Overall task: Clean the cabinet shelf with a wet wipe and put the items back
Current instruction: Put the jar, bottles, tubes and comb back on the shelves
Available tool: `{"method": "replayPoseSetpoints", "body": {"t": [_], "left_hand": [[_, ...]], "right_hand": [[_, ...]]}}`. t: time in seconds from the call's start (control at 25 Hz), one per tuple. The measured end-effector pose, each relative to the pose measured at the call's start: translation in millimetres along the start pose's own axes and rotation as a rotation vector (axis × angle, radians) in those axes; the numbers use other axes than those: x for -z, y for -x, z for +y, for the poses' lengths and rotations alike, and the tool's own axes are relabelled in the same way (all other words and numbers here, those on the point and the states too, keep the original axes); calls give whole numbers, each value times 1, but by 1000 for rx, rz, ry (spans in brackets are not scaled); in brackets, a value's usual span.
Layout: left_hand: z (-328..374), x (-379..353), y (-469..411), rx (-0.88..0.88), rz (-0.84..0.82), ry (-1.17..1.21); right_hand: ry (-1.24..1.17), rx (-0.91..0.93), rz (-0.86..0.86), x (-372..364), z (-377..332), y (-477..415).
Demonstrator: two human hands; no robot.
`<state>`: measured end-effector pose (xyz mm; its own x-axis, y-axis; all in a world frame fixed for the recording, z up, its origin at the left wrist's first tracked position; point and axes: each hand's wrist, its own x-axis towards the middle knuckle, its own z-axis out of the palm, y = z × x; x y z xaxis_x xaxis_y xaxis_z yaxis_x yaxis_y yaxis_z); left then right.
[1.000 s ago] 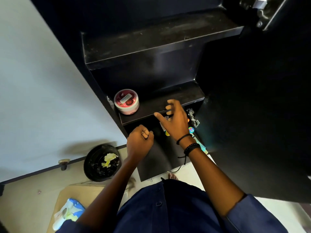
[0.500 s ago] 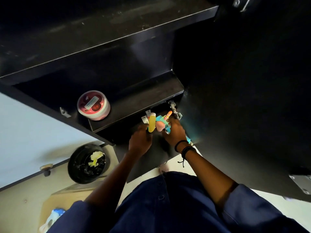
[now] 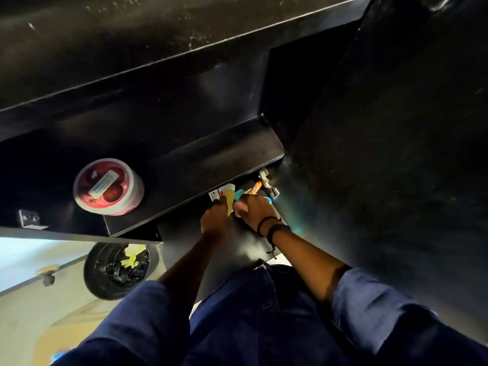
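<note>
gathering small colourful items just under the shelf (image 3: pixel 211 159) edge
with left hand (image 3: pixel 215 220) and right hand (image 3: pixel 254 210) clamped together round a yellow tube (image 3: pixel 230 200) and an orange pen (image 3: pixel 256 185), bunched probably for one lift onto the shelf; pink-lidded tub (image 3: pixel 108 186) already set there, at its left end

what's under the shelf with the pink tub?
The left hand and right hand hold colourful items just below the shelf edge. The shelf covers whatever lies further back.
</note>
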<state>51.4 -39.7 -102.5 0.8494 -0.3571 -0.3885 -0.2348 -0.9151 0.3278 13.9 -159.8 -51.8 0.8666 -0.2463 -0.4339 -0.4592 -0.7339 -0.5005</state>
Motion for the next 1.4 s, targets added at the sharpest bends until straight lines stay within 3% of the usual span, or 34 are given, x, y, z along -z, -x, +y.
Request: {"method": "replayPoseSetpoints", "body": {"t": [0.24, 0.56, 0.84, 1.04, 1.4], "left_hand": [[-8, 28, 26, -12, 121, 49], [-19, 100, 125, -102, 406, 279], [-12, 151, 179, -156, 607, 380], [-6, 180, 184, -236, 707, 441], [4, 237, 158, -206, 827, 354]], "right_hand": [[53, 49, 59, 15, -11, 22], [-172, 96, 266, 38, -38, 81], [-321, 327, 337, 58, -72, 109], [-402, 460, 343, 85, -95, 114], [-381, 543, 374, 115, -135, 86]]}}
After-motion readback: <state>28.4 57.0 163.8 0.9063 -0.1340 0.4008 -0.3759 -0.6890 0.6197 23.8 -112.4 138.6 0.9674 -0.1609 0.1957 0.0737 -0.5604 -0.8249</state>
